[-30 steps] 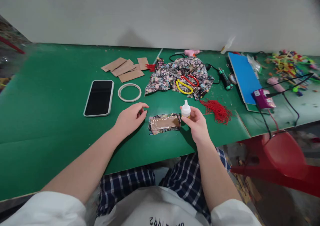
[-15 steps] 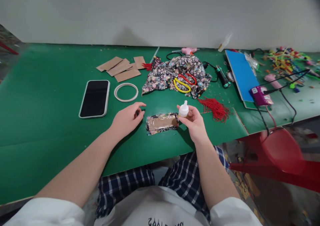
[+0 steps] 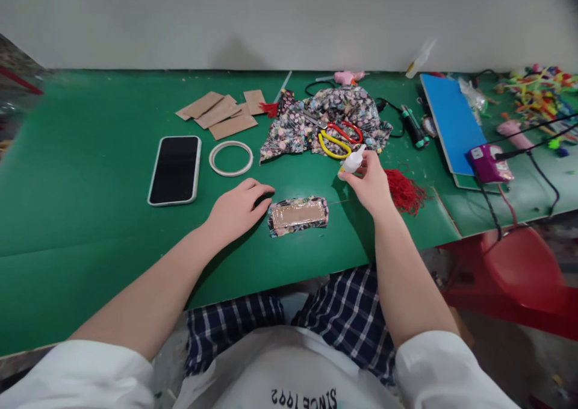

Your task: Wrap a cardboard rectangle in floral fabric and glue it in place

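1. The small white bottle [image 3: 353, 161] is pinched in my right hand [image 3: 371, 183], tilted with its nozzle pointing up and right, above the table [image 3: 90, 228].
2. My left hand [image 3: 237, 207] rests loosely curled and holding nothing, fingertips just beside the fabric-wrapped card [image 3: 298, 215] lying flat between my hands.
3. Beyond my right hand lie the scissors [image 3: 338, 139] on floral fabric [image 3: 293, 133]; a red tassel [image 3: 404, 190] sits beside it.
4. Beyond my left hand: a tape ring [image 3: 230, 158] and phone [image 3: 175, 169].

The right hand [image 3: 371, 181] hides most of the small white bottle [image 3: 353, 161]; the colourful heap [image 3: 539, 90] blurs at the edge.
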{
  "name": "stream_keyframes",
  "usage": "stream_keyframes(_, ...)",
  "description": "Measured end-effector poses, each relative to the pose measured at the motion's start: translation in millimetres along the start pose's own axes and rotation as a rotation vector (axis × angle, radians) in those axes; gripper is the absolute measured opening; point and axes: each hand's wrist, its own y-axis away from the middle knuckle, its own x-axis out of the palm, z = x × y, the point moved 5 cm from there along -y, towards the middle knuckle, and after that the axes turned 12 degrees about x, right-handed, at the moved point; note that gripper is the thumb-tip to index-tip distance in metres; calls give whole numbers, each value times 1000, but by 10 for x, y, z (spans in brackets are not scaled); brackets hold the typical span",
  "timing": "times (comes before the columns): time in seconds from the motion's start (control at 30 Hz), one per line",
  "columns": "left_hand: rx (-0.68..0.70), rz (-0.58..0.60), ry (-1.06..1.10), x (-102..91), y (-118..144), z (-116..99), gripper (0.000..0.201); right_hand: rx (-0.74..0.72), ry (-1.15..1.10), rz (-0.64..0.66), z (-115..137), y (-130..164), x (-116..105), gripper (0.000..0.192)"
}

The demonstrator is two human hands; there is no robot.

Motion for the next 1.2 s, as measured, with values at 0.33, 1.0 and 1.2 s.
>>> stream_keyframes(0.33, -7, -87, 6, -6, 65, -43, 30, -10, 112, -36, -93, 43, 40, 61)
stream_keyframes(1.0, 219, -230, -139, -62, 105, -268, 31, -331, 363, 273, 419, 518, 308, 21)
stream_keyframes(1.2, 538, -111, -299, 131, 228, -1027, 35, -423, 585, 472, 587, 382, 692, 25)
